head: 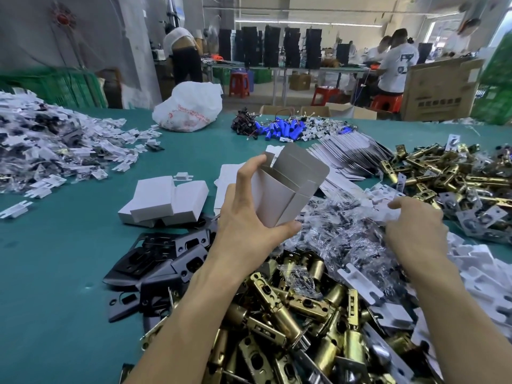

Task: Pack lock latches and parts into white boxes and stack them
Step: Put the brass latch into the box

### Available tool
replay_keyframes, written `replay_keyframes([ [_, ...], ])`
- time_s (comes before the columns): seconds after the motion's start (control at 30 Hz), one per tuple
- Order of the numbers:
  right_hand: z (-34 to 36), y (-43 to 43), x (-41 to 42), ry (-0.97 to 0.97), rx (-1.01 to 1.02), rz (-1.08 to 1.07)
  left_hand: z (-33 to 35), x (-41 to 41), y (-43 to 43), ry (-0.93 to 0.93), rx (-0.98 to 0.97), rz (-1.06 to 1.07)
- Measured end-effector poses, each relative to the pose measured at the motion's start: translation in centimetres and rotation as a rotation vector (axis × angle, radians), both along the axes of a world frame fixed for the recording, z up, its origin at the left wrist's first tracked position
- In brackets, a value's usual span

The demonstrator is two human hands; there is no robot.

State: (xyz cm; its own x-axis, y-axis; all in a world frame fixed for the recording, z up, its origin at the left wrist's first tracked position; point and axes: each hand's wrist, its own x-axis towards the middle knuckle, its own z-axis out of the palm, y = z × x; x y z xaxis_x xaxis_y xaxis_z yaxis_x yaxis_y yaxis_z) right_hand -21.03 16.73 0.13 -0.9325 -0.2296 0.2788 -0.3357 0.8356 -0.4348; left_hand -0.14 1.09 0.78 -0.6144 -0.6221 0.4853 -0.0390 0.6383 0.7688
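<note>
White box, flaps open upward, held raised above the bench in the left hand, thumb under its lower end, fingers curled on its far edge; right hand palm-down on the clear parts bags beside the brass latches, grasp cannot be told.

The box: matt grey card, smooth; latches: shiny brass-tone metal; plates: blk metal, satin; bags: clr glossy plastic, crinkled; table cover: teal, matt; closed boxes: smooth white card.
</note>
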Motion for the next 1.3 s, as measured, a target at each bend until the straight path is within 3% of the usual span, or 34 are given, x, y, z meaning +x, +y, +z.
replay_keyframes([
  [0.1,-0.1,0.4,-0.2,0.040,-0.018,-0.029,-0.1,0.0,0.0,-0.007,0.009,0.003],
  [0.3,-0.3,0.2,0.3,-0.080,0.132,0.093,-0.4,-0.1,-0.2,-0.023,0.005,-0.017],
  [0.53,-0.5,-0.1,0.6,0.010,0.030,0.037,-0.3,-0.1,-0.1,-0.048,0.018,0.009],
  [0.9,2.6,0.2,3.6,0.080,-0.195,0.219,-0.3,-0.1,-0.3,-0.121,-0.030,0.040],
  [1.1,7.8,0.0,8.4,0.175,-0.593,0.493,-0.1,-0.1,0.0,-0.084,-0.028,0.091],
  [1.17,8.3,-0.8,10.4,0.182,-0.624,0.561,-0.2,-0.2,0.1,-0.069,-0.043,0.096],
  [1.3,7.5,-3.2,12.0,0.228,-0.647,0.587,0.2,-0.1,0.1,-0.013,0.142,0.056],
])
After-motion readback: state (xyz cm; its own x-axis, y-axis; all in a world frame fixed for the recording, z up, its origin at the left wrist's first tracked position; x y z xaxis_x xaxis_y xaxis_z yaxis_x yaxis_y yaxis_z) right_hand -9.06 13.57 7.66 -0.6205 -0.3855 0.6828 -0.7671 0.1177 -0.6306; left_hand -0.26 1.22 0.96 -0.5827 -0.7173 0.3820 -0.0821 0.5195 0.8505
